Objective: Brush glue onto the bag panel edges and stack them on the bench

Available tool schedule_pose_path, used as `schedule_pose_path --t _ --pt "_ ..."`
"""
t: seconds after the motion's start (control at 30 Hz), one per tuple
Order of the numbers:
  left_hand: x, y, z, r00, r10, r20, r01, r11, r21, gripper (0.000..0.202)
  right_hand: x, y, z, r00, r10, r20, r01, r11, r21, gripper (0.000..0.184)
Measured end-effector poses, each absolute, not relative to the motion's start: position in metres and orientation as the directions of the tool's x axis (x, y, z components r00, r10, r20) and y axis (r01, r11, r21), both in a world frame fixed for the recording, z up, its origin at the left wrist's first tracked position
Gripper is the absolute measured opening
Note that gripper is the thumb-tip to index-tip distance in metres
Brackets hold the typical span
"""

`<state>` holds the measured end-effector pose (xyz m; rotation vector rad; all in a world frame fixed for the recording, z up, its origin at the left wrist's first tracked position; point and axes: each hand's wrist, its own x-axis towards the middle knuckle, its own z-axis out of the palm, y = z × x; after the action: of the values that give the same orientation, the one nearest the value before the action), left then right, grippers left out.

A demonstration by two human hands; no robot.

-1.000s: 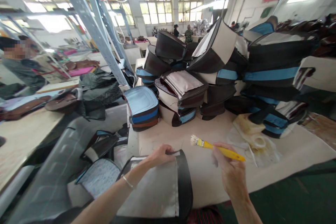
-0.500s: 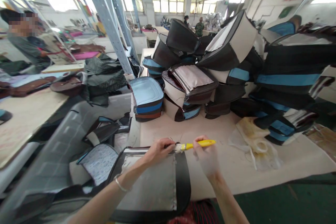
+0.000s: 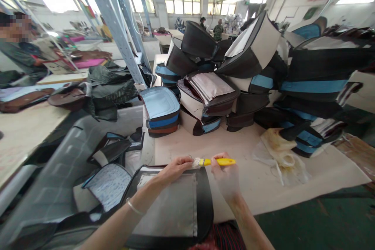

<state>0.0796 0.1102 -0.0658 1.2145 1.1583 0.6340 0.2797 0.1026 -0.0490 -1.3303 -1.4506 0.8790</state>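
A yellow-handled paintbrush [image 3: 222, 161] is gripped in my right hand [image 3: 226, 177], its handle pointing right. The pale bristles [image 3: 197, 162] reach the far edge of a black and grey bag panel [image 3: 168, 207], close beside the fingertips of my left hand [image 3: 178, 167]. The left fingers are bent together over that far edge and pinch it; their tips are partly hidden. The panel lies flat in front of me, with a grey rectangular piece across its middle and a black border.
Several stacked bag bodies [image 3: 208, 90] fill the table's [image 3: 234, 140] far side. A stained plastic bag [image 3: 285, 160] lies at the right. A grey bin [image 3: 67, 156] with bag pieces stands left, beside a metal post [image 3: 117, 27]. A person [image 3: 17, 54] sits at the far left.
The brush has shifted slightly left with my right hand, and its bristles stay by the left fingertips. My left hand stays at the panel's far edge. The whole view has shifted a little.
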Motion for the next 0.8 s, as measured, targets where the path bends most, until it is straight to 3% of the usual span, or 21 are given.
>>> schedule_pose_path --t 0.17,0.4,0.5,0.6,0.7,0.8 --pt "0.083 0.108 -0.062 0.304 0.873 -0.380 0.094 0.370 0.924 0.029 0.292 0.103 -0.046 0.067 0.984 0.166 0.305 0.138 -0.942 0.025" --pt "0.085 0.098 -0.016 0.362 0.881 -0.305 0.096 0.290 0.952 0.020 0.326 0.096 -0.025 0.166 0.975 0.145 -0.099 0.162 -0.982 0.016" --pt "0.098 0.083 0.005 0.318 0.922 -0.223 0.306 0.123 0.944 0.023 0.340 0.091 -0.025 0.133 0.981 0.141 -0.220 0.168 -0.961 0.011" --pt "0.121 0.068 0.009 0.131 0.982 -0.136 0.589 0.033 0.807 0.032 0.349 0.086 -0.027 0.101 0.992 0.072 -0.318 0.101 -0.943 0.011" --pt "0.141 0.062 0.004 -0.002 1.000 -0.006 0.678 0.006 0.735 0.029 0.349 0.080 -0.025 0.087 0.996 0.012 -0.380 0.044 -0.924 0.013" --pt "0.150 0.064 0.000 -0.023 0.999 -0.031 0.693 0.038 0.720 0.018 0.346 0.075 -0.020 0.077 0.997 0.001 -0.416 0.033 -0.909 0.014"
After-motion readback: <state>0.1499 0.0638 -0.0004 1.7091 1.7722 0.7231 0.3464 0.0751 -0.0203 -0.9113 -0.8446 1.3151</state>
